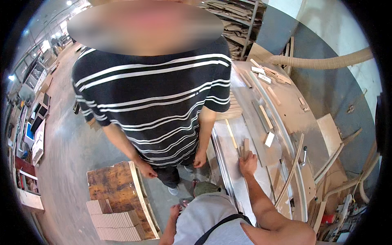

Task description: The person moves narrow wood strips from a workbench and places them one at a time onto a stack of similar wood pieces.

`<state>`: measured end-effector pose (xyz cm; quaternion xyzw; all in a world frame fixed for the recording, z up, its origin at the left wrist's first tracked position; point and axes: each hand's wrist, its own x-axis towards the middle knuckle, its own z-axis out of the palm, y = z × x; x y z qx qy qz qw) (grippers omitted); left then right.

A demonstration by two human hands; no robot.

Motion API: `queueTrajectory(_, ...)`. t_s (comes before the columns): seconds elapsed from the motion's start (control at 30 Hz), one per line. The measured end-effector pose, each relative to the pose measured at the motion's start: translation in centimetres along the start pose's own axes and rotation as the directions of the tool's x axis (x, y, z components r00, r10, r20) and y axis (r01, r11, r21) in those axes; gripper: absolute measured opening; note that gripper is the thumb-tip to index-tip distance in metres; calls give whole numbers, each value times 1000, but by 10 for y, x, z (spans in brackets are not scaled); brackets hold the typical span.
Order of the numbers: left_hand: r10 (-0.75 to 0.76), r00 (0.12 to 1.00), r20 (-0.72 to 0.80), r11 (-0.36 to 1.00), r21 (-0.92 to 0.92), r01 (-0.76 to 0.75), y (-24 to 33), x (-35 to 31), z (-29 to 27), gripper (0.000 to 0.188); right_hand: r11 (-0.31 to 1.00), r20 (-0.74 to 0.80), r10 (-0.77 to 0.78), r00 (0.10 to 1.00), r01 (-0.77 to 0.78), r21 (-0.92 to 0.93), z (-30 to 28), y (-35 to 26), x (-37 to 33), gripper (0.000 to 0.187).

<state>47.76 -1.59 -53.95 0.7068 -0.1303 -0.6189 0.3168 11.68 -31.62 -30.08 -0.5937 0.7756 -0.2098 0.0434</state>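
Observation:
On the metal saw table (241, 179), my right hand (248, 164) is closed around the near end of a short wooden block (246, 144), which points away from me. Just beyond it, a thin pale wood strip (231, 134) lies on the same surface. My left hand (175, 210) hangs low beside my body, away from the table. Its fingers look loosely curled, with nothing visible in them.
A person in a striped shirt (155, 102) stands facing me, arms lowered. Left of my legs, stacked wood pieces (116, 226) rest on a wooden pallet (110, 181). Offcuts (269, 139) and long strips (290, 171) lie across the table; a ribbed hose (322, 62) runs behind.

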Motion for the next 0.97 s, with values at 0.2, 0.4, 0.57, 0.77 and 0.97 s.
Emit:
queueTrajectory(0.2,67,994,-85,998,23,-65,-21,-31,-38,14,999,76,36,996,-33,-43,9,-11,26,59)
queueTrajectory(0.4,585,796,155,493,711,-501,-14,-29,-75,9,999,-153,32,988,-35,-16,12,-34,65,70)
queueTrajectory(0.57,513,808,290,201,874,-442,47,-22,-91,8,996,-279,-49,959,69,61,30,-39,171,52)
queueTrajectory(0.77,-113,980,-162,975,-209,78,101,56,-79,29,988,-206,-148,967,155,22,36,-71,331,42)
queueTrajectory(0.97,-138,937,-321,970,-237,62,219,18,-1,32,992,133,-33,991,49,-116,93,-65,474,57)
